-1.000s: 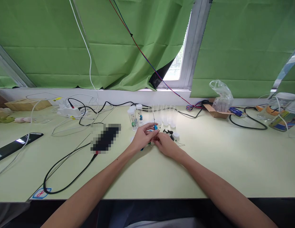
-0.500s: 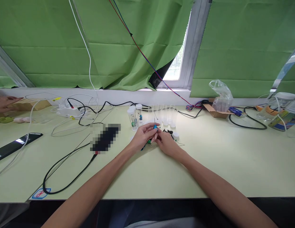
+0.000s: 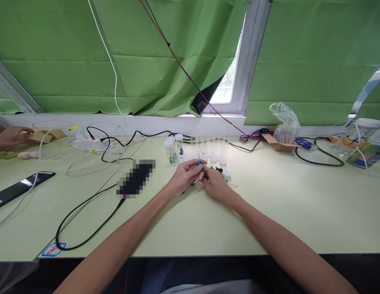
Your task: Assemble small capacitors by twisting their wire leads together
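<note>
My left hand (image 3: pixel 184 175) pinches a small blue part (image 3: pixel 200 163) with a thin wire-like rod standing up from it. The fingers of my right hand (image 3: pixel 214 182) are closed against the same blue part from the other side. Green and metal bits (image 3: pixel 192 184) show below my fingers, partly hidden by them. To the right of my hands lie small black parts (image 3: pixel 218 169) and a white cap (image 3: pixel 226 174). Capped clear tubes (image 3: pixel 170 153) with green and blue pieces inside stand behind my left hand. Several clear tubes (image 3: pixel 221 153) without caps stand further right.
A pixelated dark device (image 3: pixel 136 179) with a black cable lies on the left. A white power strip (image 3: pixel 88 143) and tangled cables run along the back. A carton (image 3: pixel 280 143) with a plastic bag and clear jars (image 3: pixel 364 143) stand at right. Another person's hand (image 3: pixel 12 138) holds a small box (image 3: pixel 41 136) far left.
My hands stay almost in place, with the blue part shifted slightly between my fingers. At far left, the other person's hand has moved and the cardboard box there looks opened or separated.
</note>
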Available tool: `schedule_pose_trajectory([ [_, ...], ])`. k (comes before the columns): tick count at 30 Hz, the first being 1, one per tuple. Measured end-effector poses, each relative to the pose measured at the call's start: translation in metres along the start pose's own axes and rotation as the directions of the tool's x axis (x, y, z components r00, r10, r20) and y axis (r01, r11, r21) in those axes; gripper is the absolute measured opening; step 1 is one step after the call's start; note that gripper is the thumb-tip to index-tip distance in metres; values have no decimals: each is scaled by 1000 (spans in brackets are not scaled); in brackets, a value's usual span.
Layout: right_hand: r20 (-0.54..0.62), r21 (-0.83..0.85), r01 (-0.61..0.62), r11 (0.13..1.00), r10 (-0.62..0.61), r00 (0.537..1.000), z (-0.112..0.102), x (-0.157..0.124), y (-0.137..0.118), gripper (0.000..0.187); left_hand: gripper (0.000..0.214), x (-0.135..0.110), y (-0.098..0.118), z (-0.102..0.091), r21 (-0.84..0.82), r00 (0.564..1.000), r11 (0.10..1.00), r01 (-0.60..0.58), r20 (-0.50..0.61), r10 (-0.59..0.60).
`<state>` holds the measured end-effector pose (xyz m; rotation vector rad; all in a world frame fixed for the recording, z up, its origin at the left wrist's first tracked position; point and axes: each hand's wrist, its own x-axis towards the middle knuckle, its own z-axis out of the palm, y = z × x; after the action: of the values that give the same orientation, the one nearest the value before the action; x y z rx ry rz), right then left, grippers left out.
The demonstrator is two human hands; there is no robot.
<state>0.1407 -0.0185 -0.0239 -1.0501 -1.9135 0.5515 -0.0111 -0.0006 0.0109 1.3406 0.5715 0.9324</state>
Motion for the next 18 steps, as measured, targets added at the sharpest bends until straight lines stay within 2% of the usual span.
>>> schedule_pose_trajectory([
  [4, -19, 64, -31, 997, 32, 999, -2, 1, 1, 19, 39, 0, 1, 1, 15, 1000, 1000, -5, 18, 5],
  [11, -76, 201, -192, 961, 211, 975, -6, 5, 6, 11, 40, 1, -1, -1, 23, 1000, 1000, -20, 18, 19],
  [18, -112, 474, -232, 849, 319, 941, -9, 8, 9, 28, 43, 3, -5, -3, 64, 999, 997, -30, -32, 32],
])
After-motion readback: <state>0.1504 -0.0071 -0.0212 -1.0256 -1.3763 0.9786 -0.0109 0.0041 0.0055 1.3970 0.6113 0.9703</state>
